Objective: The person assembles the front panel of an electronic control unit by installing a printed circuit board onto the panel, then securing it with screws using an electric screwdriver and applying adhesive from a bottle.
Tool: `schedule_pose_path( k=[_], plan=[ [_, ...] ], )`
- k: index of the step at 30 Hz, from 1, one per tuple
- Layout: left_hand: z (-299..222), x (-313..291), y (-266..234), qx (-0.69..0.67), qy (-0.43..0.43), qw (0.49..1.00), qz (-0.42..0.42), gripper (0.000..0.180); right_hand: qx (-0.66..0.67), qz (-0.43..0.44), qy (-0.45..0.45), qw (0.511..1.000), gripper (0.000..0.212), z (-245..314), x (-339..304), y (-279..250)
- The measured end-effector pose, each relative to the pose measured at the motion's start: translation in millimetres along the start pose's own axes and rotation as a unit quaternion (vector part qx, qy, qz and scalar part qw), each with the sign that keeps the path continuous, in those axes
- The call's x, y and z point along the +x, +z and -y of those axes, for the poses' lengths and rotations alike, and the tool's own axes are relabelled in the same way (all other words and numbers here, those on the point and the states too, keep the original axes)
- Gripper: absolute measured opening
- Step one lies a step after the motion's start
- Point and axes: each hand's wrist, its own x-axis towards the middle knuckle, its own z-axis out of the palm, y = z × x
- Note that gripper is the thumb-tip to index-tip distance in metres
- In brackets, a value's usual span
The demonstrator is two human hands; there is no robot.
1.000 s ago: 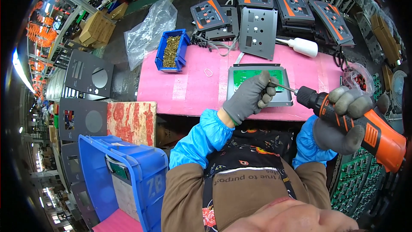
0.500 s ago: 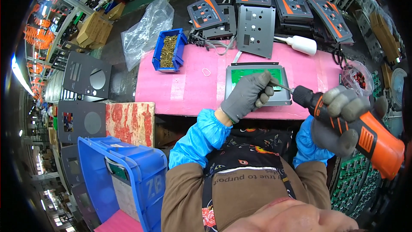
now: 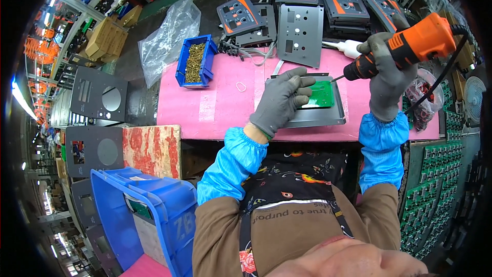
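Note:
My right hand (image 3: 387,74), in a grey glove, is wrapped round an orange and black electric screwdriver (image 3: 417,41). Its thin bit points left and down, with the tip at the upper right corner of a green circuit board (image 3: 323,95). The board lies in a shallow grey metal panel (image 3: 335,115) on a pink work mat (image 3: 220,115). Over the left part of the board is my left hand (image 3: 282,100), also gloved, its fingers stretched out and slightly apart. Whether a small screw sits under the bit cannot be made out.
A blue bin (image 3: 209,64) of brass-coloured screws stands left on the mat, beside a clear plastic bag (image 3: 169,41). Grey and orange control panels (image 3: 343,2) are stacked behind. A white bottle (image 3: 351,47) lies behind the screwdriver. Circuit boards (image 3: 433,184) lie at right; a blue crate (image 3: 174,210) stands lower left.
The screwdriver has swung up and forward, its bit moving from my left fingertips to the board's upper right corner. My left fingers have opened from a pinch and moved slightly left.

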Motion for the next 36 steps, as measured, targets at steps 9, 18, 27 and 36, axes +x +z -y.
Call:
schedule_pose_path(
  k=[9, 18, 27, 36],
  plan=[
    [3, 7, 0, -0.001, -0.003, 0.999, -0.033, 0.046, 0.019, 0.003, 0.013, 1.0, 0.049, -8, 1, 4],
    [1, 5, 4, -0.015, -0.003, 0.999, -0.045, 0.044, 0.033, 0.063, 0.057, 0.996, 0.011, -14, 16, 23],
    [-1, 11, -7, -0.075, -0.062, 0.995, 0.029, 0.038, 0.027, 0.041, 0.063, 0.997, 0.018, -19, 14, 21],
    [-2, 11, 2, -0.014, -0.035, 0.999, -0.017, 0.035, 0.213, -0.061, -0.096, 0.97, 0.037, 29, -9, 10]
  ],
)
